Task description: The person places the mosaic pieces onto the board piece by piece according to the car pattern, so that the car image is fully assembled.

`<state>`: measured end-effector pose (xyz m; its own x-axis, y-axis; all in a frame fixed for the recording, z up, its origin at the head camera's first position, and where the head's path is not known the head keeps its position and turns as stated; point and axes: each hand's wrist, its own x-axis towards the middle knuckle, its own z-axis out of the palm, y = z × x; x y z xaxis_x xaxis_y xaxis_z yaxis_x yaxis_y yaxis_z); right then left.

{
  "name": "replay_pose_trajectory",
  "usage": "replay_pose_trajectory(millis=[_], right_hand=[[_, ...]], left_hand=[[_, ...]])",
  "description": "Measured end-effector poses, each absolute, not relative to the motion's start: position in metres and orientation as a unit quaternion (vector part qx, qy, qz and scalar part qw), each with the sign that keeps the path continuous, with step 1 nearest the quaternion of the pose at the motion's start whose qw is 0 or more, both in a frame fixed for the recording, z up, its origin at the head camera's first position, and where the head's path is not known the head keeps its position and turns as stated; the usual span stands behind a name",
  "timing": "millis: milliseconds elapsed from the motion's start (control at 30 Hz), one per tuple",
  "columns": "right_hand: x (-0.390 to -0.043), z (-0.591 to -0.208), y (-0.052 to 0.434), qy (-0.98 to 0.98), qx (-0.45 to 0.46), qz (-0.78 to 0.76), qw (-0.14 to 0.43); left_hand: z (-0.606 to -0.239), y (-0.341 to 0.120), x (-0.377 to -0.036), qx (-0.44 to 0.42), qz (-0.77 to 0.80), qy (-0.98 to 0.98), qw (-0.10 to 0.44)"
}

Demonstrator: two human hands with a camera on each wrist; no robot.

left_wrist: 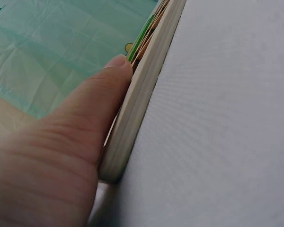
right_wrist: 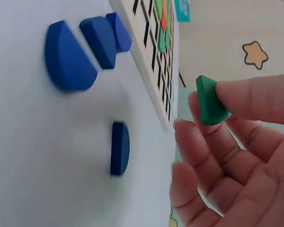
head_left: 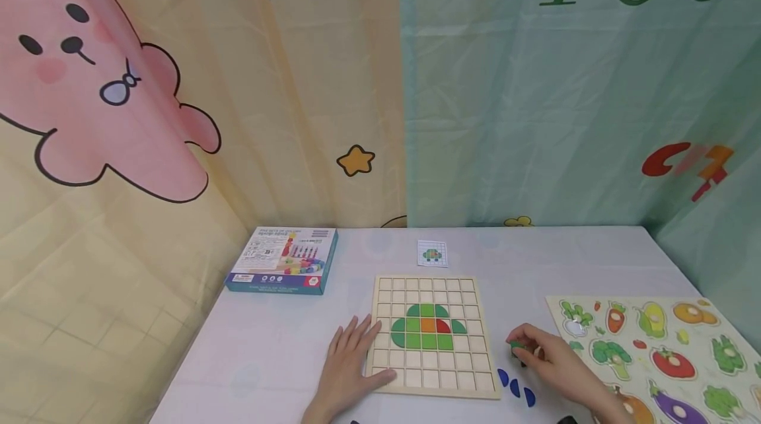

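Observation:
My right hand [head_left: 549,359] pinches a small green half-round block [right_wrist: 209,101] between thumb and fingertips, above the table right of the wooden grid board [head_left: 440,381]. Several blue half-round blocks [right_wrist: 68,59] lie below it; one is hidden behind the hand in the head view. With fingers spread, my left hand [head_left: 351,364] rests on the board's left edge, its thumb over the near left corner. In the board's squares sit green pieces [head_left: 428,341], an orange square [head_left: 428,325] and a red rounded piece [head_left: 442,326], forming a car-like shape.
Behind the board lies a pattern card [head_left: 432,254] with a similar coloured shape. A flat printed box [head_left: 282,262] is at the back left. To the right, a vegetable puzzle board [head_left: 639,331] reaches under the right forearm. Printed curtains [head_left: 333,80] hang behind the table.

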<state>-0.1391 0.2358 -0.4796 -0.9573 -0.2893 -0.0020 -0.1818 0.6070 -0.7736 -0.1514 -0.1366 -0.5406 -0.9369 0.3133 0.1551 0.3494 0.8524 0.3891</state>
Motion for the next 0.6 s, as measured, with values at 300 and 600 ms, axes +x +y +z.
replay_pose_trajectory(millis=[300, 600], right_hand=[[-0.155, -0.486, 0.203, 0.896, -0.082, -0.437, 0.024], [-0.166, -0.492, 0.18, 0.878, -0.091, -0.468, 0.038]], left_hand=[[-0.54, -0.137, -0.152, -0.172, -0.216, -0.96, 0.04], [-0.54, -0.137, -0.152, -0.172, -0.215, -0.96, 0.041]])
